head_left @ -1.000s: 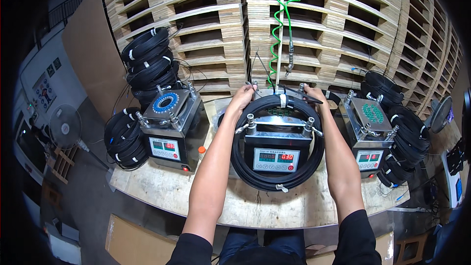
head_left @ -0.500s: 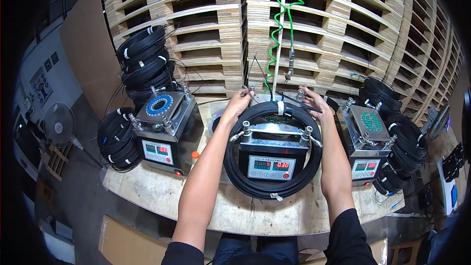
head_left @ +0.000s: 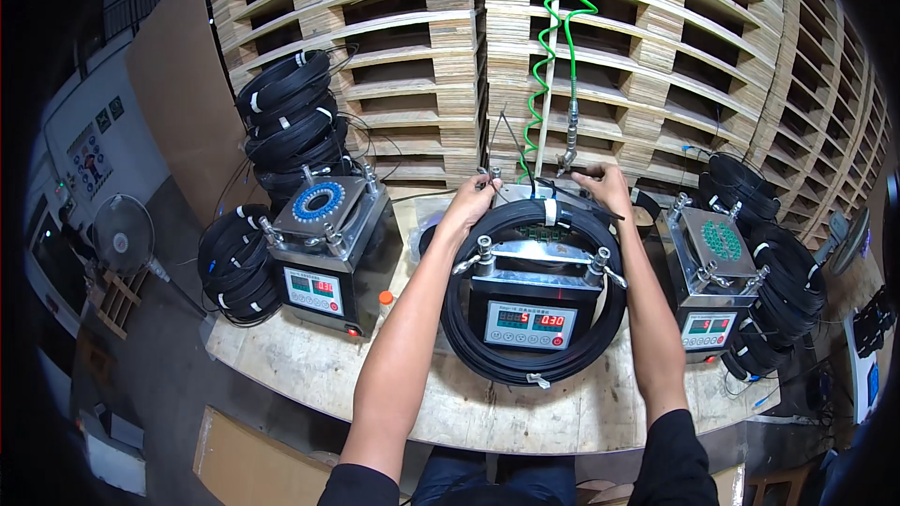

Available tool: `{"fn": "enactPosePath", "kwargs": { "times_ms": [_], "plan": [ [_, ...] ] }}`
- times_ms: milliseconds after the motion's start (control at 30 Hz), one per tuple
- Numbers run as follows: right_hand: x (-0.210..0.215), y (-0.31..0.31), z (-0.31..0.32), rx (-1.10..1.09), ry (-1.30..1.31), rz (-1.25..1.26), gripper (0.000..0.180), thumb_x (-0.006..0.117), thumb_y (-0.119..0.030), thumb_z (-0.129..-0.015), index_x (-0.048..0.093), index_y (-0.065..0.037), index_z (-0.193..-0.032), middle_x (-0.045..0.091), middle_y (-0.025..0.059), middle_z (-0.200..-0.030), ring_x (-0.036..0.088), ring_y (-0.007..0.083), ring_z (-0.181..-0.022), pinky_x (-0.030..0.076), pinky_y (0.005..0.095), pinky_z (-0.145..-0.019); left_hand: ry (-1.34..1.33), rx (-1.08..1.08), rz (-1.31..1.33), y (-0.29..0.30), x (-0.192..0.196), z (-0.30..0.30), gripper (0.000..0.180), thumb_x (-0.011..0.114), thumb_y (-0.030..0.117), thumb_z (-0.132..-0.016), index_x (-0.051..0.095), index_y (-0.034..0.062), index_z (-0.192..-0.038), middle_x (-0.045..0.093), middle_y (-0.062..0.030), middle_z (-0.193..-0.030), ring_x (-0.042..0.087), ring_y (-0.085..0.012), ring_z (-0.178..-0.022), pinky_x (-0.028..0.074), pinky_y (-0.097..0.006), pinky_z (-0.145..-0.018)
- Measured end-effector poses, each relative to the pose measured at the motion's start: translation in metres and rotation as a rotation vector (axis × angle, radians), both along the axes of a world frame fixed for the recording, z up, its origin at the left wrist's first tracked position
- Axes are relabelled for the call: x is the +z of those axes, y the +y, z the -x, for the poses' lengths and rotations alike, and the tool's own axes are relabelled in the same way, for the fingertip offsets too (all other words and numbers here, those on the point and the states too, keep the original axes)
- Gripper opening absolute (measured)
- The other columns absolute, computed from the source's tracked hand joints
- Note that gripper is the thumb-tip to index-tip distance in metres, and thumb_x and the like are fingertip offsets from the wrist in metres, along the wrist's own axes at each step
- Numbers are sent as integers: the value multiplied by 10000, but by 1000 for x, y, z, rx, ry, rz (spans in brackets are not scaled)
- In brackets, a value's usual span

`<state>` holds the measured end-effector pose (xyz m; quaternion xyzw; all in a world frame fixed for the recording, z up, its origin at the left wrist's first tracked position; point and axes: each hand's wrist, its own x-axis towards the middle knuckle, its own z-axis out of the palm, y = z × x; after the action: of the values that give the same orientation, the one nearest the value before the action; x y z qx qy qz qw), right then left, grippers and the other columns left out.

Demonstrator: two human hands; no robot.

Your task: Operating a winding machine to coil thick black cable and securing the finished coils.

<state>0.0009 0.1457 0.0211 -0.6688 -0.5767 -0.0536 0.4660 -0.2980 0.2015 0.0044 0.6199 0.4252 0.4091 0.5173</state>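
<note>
In the middle of the bench a polishing-type machine (head_left: 539,258) with metal clamp posts and a lit digital panel (head_left: 531,325) stands inside a coil of black cable (head_left: 457,323). The coil's front hangs below the panel, and white ties show on it. My left hand (head_left: 476,197) is at the machine's far left corner, its fingers closed round a small metal clamp lever by the post (head_left: 495,173). My right hand (head_left: 607,190) reaches the far right corner, thumb and fingers bent together; what lies between them is too small to tell. The far right post is mostly hidden.
Similar machines stand at left (head_left: 323,253) and right (head_left: 708,272), with stacked black cable coils (head_left: 291,122) beside them. A green spiral air hose (head_left: 573,56) with a metal nozzle (head_left: 571,136) hangs behind the middle machine. Wooden pallets (head_left: 403,9) rise behind. An orange-capped bottle (head_left: 385,298) stands left.
The whole view has shifted slightly, moving the scene right. My right hand's fingers have drawn closer together at the far right corner. My left hand stays at the far left post.
</note>
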Motion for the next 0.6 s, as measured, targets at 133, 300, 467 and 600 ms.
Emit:
{"fn": "enactPosePath", "kwargs": {
  "times_ms": [133, 300, 467, 600],
  "plan": [
    [7, -1, 9, 157, 87, 293, 562, 797, -338, -799, 665, 97, -1130, 680, 309, -1096, 680, 388, -1036, 519, 419, -917, 49, 12, -36, 8, -11, 5, 629, 701, 410, -920, 561, -30, -1346, 649, -235, -1239, 600, -281, -1168, 444, -368, -1004],
    [7, -18, 17, 111, -171, 171, 428, 678, -262, -894, 583, 40, -1181, 660, 300, -1030, 623, 453, -1038, 496, 483, -911, 1, 17, -13, 7, -12, 1, 617, 710, 401, -914, 570, -35, -1326, 655, -224, -1224, 608, -273, -1144, 449, -362, -996],
    [18, -15, 22, 135, -350, 307, 398, 619, -246, -936, 499, -5, -1228, 613, 299, -1049, 590, 489, -1032, 486, 494, -908, 12, 22, -36, 14, -15, 5, 620, 719, 408, -907, 573, -29, -1322, 658, -213, -1217, 609, -272, -1132, 455, -364, -988],
    [6, 1, 1, 190, -133, 282, 445, 665, -307, -901, 547, 40, -1153, 636, 299, -945, 621, 460, -975, 501, 474, -855, 17, 14, -19, 12, -11, -3, 650, 726, 420, -897, 561, -30, -1337, 650, -224, -1235, 607, -284, -1147, 454, -364, -993]
  ]
}}
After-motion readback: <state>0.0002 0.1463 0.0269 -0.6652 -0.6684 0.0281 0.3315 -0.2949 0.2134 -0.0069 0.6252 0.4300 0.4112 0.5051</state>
